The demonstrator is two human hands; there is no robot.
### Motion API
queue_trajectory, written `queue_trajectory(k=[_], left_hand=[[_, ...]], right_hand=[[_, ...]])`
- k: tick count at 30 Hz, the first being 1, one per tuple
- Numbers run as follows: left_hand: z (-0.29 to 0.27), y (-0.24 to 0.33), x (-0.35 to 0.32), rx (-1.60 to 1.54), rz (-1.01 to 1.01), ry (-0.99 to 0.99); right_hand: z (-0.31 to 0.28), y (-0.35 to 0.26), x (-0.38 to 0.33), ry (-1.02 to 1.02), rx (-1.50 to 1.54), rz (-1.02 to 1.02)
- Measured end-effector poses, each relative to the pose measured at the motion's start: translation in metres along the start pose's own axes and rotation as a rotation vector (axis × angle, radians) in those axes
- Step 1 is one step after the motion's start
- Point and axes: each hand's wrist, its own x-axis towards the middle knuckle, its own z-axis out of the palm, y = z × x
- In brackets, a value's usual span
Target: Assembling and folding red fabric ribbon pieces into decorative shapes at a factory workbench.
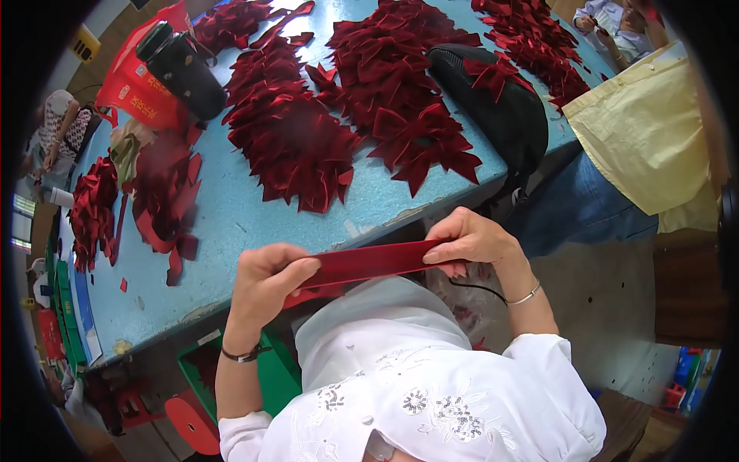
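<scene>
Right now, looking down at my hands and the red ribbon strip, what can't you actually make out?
All in the head view:
- Left end of the red ribbon strip: wrapped inside the left hand.
- Right end: covered by the right hand fingers.
- Green bin contents: blocked by the left forearm and white sleeve.
- Black bag: its far side drops behind the blue table edge.
- Person in yellow shirt: cut off by the fisheye rim.

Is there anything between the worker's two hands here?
Head view: a dark red velvet ribbon strip spans the gap, its ends pinched by the left hand and right hand, held in front of the blue table.
</scene>
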Motion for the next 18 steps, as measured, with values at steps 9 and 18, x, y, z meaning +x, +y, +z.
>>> queue_trajectory(k=[9, 18], left_hand=[[-0.01, -0.009, -0.023, -0.146, -0.043, 0.1], [0.027, -0.031, -0.046, -0.169, -0.096, -0.056]], right_hand=[[-0.011, -0.004, -0.013, 0.217, 0.104, -0.18], [-0.007, -0.018, -0.026, 0.48, 0.331, -0.499]])
